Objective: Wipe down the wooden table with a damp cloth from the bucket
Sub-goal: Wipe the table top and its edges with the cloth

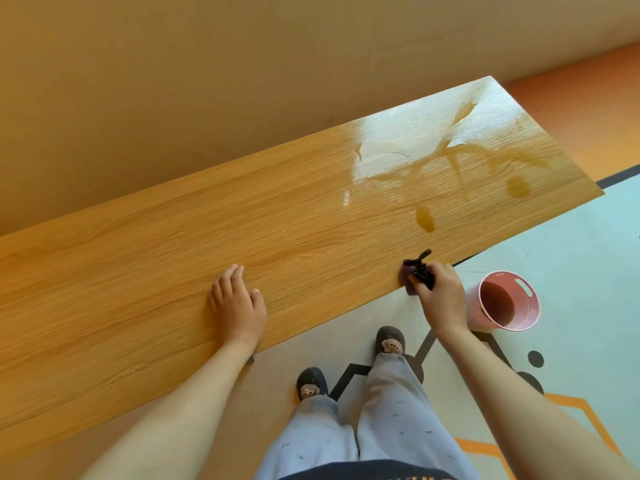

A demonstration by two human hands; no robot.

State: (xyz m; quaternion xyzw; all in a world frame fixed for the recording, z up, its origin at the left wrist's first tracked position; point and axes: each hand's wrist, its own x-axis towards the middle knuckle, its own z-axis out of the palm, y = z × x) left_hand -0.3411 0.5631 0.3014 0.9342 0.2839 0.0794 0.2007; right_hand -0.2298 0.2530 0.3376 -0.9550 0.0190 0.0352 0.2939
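Cloth (418,271) in R hand (444,301), table (166,258) edge

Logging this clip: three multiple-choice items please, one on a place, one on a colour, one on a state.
1. The cloth is: A in the right hand at the table's near edge; B draped over a chair; C spread on the floor.
2. The bucket is: A blue; B pink; C green.
3. The left hand lies: A fisted; B pinching paper; C flat on the table.
A: the hand grips it there. B: its walls show pink. C: it rests palm down on the wood.
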